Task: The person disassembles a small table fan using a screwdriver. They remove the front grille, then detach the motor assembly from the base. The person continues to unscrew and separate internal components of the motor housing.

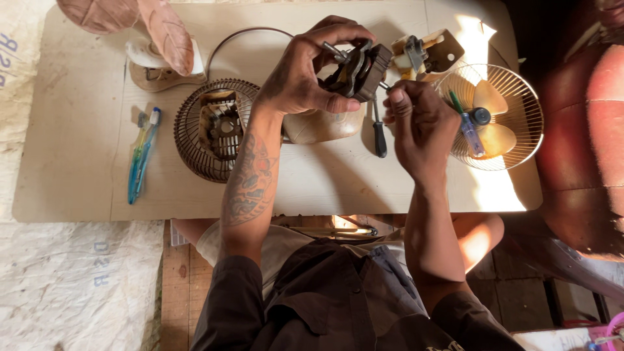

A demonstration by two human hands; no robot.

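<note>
Hands up over the counter (338, 188), seen from the head camera looking straight down. Left hand (305, 75) has the small dark fan motor (357, 70) lifted clear of the board, thumb pressed along its near underside, fingers (338, 32) curled over the top, so the motor sits wedged between thumb and fingertips, tilted, with a metal shaft poking out at the upper left. Right hand (419, 120) is in close on the motor's right side, fingers bunched tight together at a thin pin or shaft sticking out of the motor's lower right corner; whether they pinch it or only touch it, I cannot tell.

Just beneath the two hands, a black-handled screwdriver (379, 133) lies on the counter, beside a cream plastic housing (322, 125). Left of the forearm, a round wire grille (208, 130) with a square frame inside it. Far left, two pens (142, 156) lie side by side. Right of the right hand, the other wire guard (513, 117) holds the pale fan blades (494, 136), a green-handled screwdriver (465, 123) resting across it. Behind the motor, a cream bracket piece (432, 52) catches the sun.
</note>
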